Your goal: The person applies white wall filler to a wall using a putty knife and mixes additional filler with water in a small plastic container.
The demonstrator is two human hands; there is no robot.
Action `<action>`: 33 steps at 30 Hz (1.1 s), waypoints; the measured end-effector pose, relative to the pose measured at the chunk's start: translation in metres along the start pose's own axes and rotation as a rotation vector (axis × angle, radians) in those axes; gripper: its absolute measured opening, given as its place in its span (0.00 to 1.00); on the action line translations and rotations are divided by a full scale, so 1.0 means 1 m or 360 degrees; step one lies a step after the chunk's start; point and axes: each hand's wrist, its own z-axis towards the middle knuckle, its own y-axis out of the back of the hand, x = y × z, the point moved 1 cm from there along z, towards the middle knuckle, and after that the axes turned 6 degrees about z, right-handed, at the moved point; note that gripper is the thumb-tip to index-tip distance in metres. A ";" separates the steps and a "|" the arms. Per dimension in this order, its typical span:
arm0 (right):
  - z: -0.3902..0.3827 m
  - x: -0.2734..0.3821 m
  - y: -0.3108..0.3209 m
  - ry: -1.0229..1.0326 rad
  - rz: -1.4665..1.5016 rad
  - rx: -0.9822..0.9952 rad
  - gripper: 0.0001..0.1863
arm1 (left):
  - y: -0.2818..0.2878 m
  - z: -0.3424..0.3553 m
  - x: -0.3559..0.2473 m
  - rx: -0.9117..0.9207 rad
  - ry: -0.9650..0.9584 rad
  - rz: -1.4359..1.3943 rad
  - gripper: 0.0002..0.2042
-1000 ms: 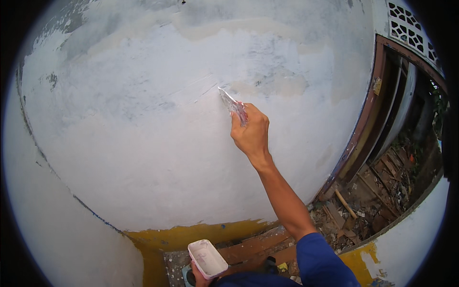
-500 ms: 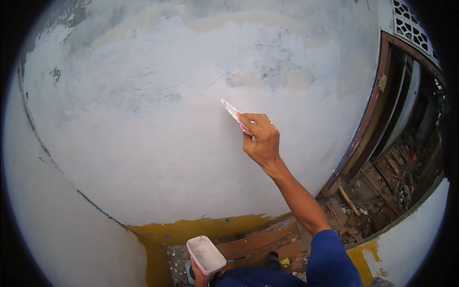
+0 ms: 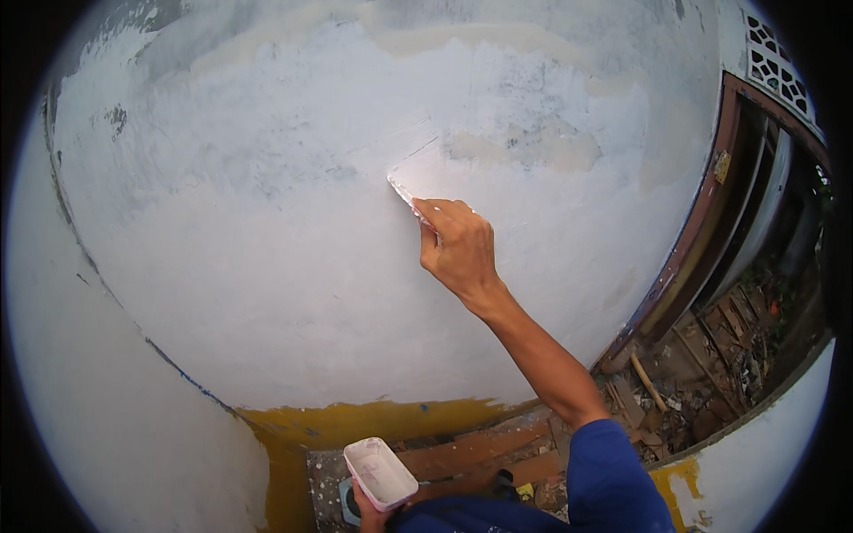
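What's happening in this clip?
A person's right hand grips a flat scraper smeared with white, its blade on or close to the pale, patchy wall. Lower down, the left hand holds a rectangular whitish tub with pale residue inside. A brown door frame stands to the right.

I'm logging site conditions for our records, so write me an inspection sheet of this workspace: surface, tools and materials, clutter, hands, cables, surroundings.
Surface: pale wall, patchy grey and beige higher up; ragged yellow band along its foot.
Tools and materials: scraper, smeared white, at the wall; whitish-pink tub with pale residue inside.
Clutter: brown boards on the floor below; a pale stick among debris at the doorway.
Hands: right hand grips the scraper; left hand holds the tub, partly hidden by it.
Cables: nothing seen.
Surroundings: brown door frame at right, white openwork vent above.
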 end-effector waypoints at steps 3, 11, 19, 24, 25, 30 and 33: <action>0.002 0.002 0.022 0.0004 -0.0095 -0.0156 0.23 | 0.010 0.000 0.003 -0.0072 -0.0013 -0.0050 0.38; -0.020 -0.034 -0.017 0.0196 -0.0723 -0.0089 0.26 | -0.014 0.008 -0.002 -0.0014 -0.0006 -0.0004 0.36; 0.008 -0.028 0.062 -0.0145 -0.0231 -0.0570 0.22 | -0.011 0.010 -0.013 -0.0071 -0.0091 0.0031 0.36; 0.024 -0.033 0.032 -0.0093 -0.0531 -0.0542 0.21 | -0.010 0.008 -0.009 -0.0061 -0.0091 0.0021 0.36; 0.018 -0.013 0.010 -0.0076 -0.0459 -0.0406 0.22 | -0.013 0.006 -0.011 -0.0067 -0.0098 0.0019 0.36; -0.019 0.036 -0.038 -0.0058 -0.0008 0.0422 0.21 | 0.001 0.006 -0.009 -0.0092 0.0018 0.0034 0.37; -0.020 0.020 -0.015 -0.0086 0.0048 0.0186 0.21 | 0.005 0.006 -0.008 -0.0101 -0.0019 0.0052 0.37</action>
